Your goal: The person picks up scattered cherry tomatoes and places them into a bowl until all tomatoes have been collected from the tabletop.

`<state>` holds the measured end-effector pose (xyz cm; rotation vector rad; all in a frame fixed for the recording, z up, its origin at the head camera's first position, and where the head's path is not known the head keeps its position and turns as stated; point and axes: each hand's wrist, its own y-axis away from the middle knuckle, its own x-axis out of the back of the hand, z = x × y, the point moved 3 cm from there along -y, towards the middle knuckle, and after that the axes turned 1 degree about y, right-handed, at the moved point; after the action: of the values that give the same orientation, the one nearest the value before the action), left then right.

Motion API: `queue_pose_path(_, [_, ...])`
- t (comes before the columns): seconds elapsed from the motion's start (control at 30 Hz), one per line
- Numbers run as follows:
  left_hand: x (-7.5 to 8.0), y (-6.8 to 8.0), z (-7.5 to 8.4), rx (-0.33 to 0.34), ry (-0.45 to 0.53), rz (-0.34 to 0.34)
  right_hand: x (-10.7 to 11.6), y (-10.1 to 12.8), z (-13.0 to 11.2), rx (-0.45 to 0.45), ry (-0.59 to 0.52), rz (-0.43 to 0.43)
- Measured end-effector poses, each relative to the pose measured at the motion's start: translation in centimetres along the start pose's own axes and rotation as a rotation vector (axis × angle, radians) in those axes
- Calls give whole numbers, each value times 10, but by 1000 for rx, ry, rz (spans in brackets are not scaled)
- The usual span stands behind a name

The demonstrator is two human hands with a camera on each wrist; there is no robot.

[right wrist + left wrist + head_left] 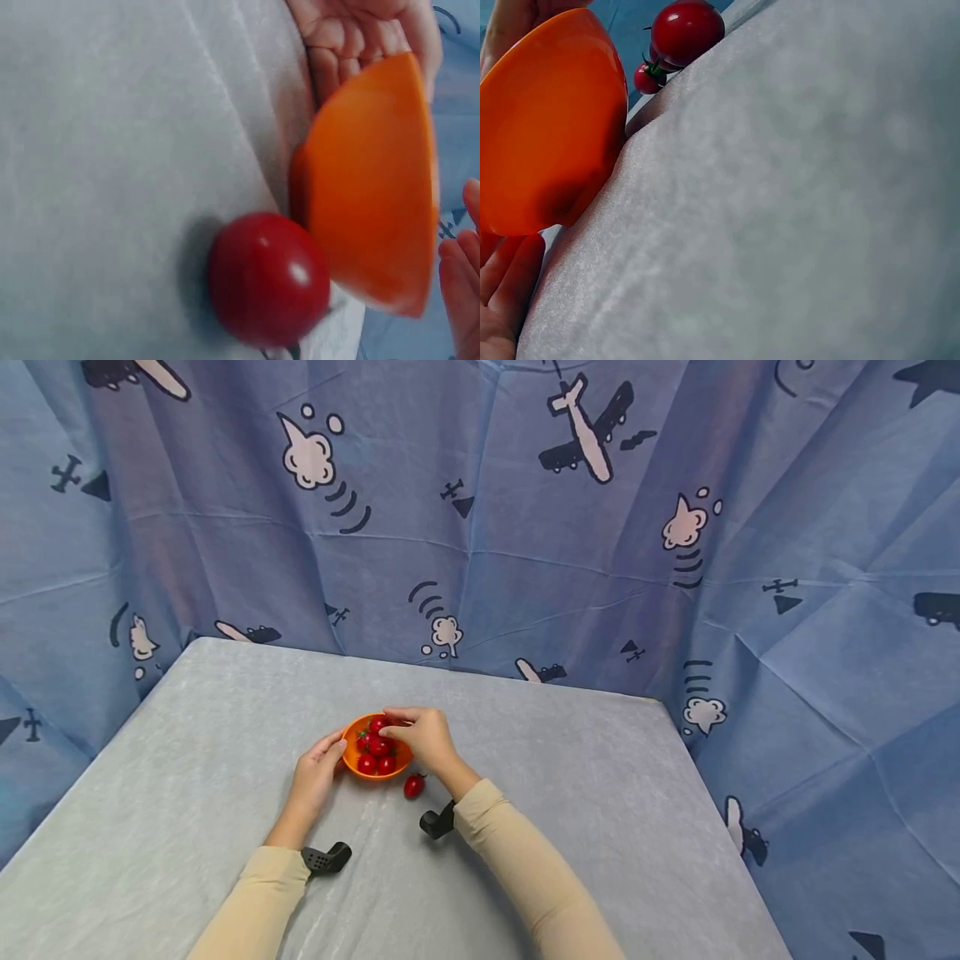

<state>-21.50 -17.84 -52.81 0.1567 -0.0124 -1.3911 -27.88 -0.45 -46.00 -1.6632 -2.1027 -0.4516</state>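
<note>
Centrally on the grey-covered desk (570, 793) sits a small orange bowl (358, 770) holding several cherry tomatoes (377, 755). The left hand (317, 774) rests against the bowl's left side, fingers straight and relaxed, touching the outer wall; the left wrist view shows the fingers (502, 292) lying beside the bowl's base on the cloth. The right hand (426, 737) hovers over the bowl's far right rim with its fingers curled downward, pinching one cherry tomato (379, 723) at the top of the pile. One loose cherry tomato (413, 786) lies on the desk just beside the bowl's near right edge, below the right wrist; the right wrist view shows it almost touching the bowl wall. Both forearms wear beige sleeves (525, 860), and a black camera mount (326, 858) sits at each wrist. A blue curtain (525, 527) printed with airplanes and clouds hangs behind and around the desk.
</note>
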Motion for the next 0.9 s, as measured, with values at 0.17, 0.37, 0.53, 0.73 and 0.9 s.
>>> queue_pose_path(0.17, [0,0,1,-1,4,3,19,1,5,-19,-22,44])
queue_pose_path(0.37, [0,1,2,9,-13,-5,38,2,18,-12,-94,96])
queue_pose_path(0.53, [0,1,2,10,-22,-6,47,2,29,-32,-91,112])
queue_pose_path(0.73, [-1,0,0,5,-9,-1,51,3,39,-37,-81,132])
queue_pose_path(0.9, [0,0,0,3,-9,-7,52,2,45,-65,-87,119])
